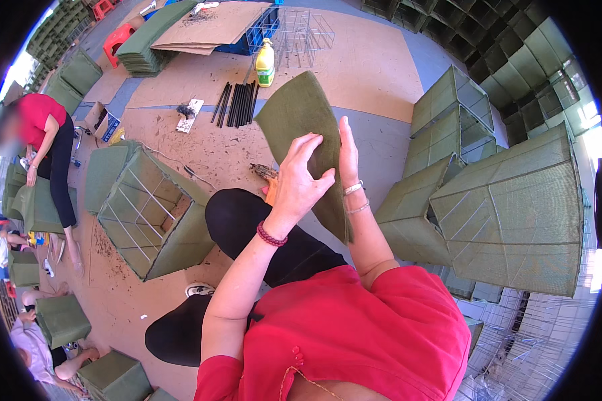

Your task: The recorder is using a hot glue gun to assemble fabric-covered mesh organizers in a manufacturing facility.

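Note:
A dark green fabric-covered panel stands upright in front of me, bent lengthwise, its lower end down by my thigh. It is clasped between my two hands. My left hand, with a red beaded bracelet at the wrist, presses curved fingers and a spread thumb against the panel's near face. Along the panel's right edge lies my right hand, fingers straight and together, with light bangles on that wrist. Parts of the right fingers are hidden by the panel. An orange-handled tool is partly covered by my left hand.
A green fabric box on a wire frame sits at my left; several more green boxes stack up at right. Ahead are black rods, a yellow bottle and stacked green panels. A co-worker bends at far left.

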A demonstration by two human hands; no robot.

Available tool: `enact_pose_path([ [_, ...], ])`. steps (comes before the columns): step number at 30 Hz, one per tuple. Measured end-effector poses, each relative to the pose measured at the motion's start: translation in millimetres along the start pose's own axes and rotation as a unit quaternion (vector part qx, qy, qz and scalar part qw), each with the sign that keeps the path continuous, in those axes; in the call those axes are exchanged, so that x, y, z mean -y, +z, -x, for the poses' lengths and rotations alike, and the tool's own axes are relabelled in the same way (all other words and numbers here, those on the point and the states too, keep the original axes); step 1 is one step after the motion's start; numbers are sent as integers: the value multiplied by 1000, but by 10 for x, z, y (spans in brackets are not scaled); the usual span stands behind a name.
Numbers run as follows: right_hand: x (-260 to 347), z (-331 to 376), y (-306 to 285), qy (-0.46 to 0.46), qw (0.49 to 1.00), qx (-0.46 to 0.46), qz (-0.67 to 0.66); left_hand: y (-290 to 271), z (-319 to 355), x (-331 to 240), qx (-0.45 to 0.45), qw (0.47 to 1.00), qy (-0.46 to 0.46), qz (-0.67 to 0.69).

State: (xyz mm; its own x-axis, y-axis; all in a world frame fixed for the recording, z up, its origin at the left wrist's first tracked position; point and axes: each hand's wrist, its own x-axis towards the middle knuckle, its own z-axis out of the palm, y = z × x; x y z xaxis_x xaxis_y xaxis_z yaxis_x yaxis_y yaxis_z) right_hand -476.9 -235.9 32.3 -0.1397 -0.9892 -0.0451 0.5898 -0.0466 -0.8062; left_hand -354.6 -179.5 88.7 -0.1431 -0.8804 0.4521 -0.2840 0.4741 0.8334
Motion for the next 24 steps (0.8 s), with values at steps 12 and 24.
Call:
enact_pose_path([
  [12, 176, 278, 333, 46, 997, 42, -48, 41, 41, 99, -11, 979, -101, 178],
  [24, 245, 284, 247, 68, 989, 120, -58, 1, 52, 410, -69, 991, -68, 91],
])
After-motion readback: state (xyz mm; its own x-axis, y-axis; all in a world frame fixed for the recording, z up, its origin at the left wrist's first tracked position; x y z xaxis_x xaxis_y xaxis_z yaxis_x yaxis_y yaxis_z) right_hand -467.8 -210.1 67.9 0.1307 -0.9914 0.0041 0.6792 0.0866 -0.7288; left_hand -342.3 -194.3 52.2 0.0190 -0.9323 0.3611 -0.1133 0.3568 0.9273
